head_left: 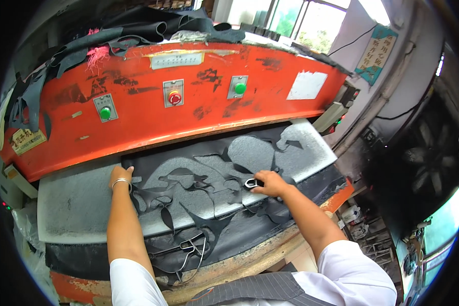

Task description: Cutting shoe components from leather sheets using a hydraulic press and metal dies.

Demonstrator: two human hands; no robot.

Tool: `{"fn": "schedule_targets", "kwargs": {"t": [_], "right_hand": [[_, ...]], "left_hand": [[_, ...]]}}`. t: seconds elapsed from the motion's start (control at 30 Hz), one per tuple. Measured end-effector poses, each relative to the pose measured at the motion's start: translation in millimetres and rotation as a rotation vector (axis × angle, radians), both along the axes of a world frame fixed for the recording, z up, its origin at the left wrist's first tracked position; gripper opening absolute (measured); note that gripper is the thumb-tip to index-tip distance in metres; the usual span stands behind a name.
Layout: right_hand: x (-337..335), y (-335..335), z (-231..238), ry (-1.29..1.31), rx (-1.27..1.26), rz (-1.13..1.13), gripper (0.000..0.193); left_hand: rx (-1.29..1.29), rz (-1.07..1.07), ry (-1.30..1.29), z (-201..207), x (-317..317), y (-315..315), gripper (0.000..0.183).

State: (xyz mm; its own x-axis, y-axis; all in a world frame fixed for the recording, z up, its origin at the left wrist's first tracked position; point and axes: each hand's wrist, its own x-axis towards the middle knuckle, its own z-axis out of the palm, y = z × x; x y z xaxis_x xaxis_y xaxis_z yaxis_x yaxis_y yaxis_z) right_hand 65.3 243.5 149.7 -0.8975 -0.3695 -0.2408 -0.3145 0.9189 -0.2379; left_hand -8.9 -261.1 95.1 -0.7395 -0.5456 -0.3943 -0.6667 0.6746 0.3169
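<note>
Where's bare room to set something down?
Left end of the grey board, left of the left hand, in front of the red press; smaller patch at the right end, past the black sheet. Crowded: cut-up middle by the right hand; front ledge around the metal frame.

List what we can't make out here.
All in the head view:
Left hand: fingertips hidden by the hand itself; grip unclear.
Metal loop: right side covered by the right hand.
Black sheet: back edge hidden by the red beam.
Label strip: print too small.
</note>
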Motion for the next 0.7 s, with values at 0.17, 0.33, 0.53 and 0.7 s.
{"fn": "schedule_targets", "kwargs": {"t": [0.17,0.33,0.53,0.7], "right_hand": [[9,-14,6,-0.052,-0.001,-0.016,0.048],[21,5,19,-0.086,0.059,0.002,0.053],[61,40,24,-0.081,0.040,0.036,0.049],[114,28,32,-0.166,0.120,0.221,0.044]], "left_hand": [[-0.005,-0.102,0.018,-23,2,-23,0.043],[-0.054,-0.284,0.116,-13,34,3,0.039],[-0.074,-0.378,0.128,6,88,34,0.039],[-0.089,-0.388,0.192,-3,141,21,0.040]]}}
